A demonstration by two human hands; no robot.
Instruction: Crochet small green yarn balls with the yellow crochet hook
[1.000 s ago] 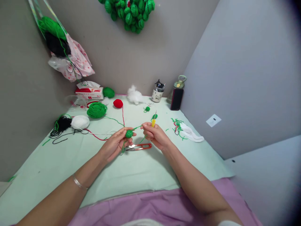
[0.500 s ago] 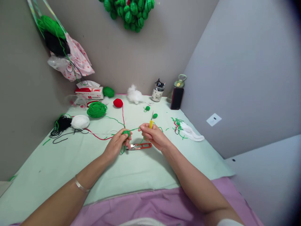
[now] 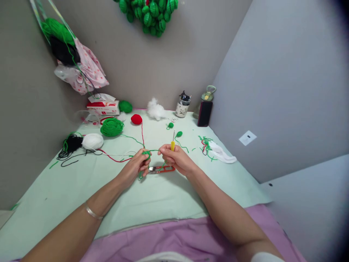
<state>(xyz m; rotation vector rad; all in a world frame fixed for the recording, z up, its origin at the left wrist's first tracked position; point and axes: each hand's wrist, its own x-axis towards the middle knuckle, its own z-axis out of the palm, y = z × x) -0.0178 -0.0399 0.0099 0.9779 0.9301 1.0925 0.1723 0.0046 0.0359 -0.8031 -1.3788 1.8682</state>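
Note:
My left hand (image 3: 137,163) is closed on a small green crocheted piece (image 3: 146,154), partly covered by the fingers. From it a green strand (image 3: 154,150) runs taut to my right hand (image 3: 174,157), whose fingertips pinch it. The same right hand also grips a crochet hook (image 3: 172,145) by its yellow handle, the metal tip pointing up. Under and between the hands lie thread snips (image 3: 165,169) with orange handles, touching the table. Two small green crocheted balls (image 3: 179,134) with loose tails rest beyond the right hand.
Balls of green (image 3: 112,127), red (image 3: 136,119) and white yarn (image 3: 93,141) sit at the left, near black yarn (image 3: 73,142) and a tissue box (image 3: 103,107). Stuffing (image 3: 156,109), a pen cup (image 3: 183,108) and a phone (image 3: 205,114) stand at the back. Yarn scraps (image 3: 207,143) lie right.
My right hand has shifted slightly left, nearer my left hand, and the strand between them is shorter. The green piece has turned a little in my left fingers.

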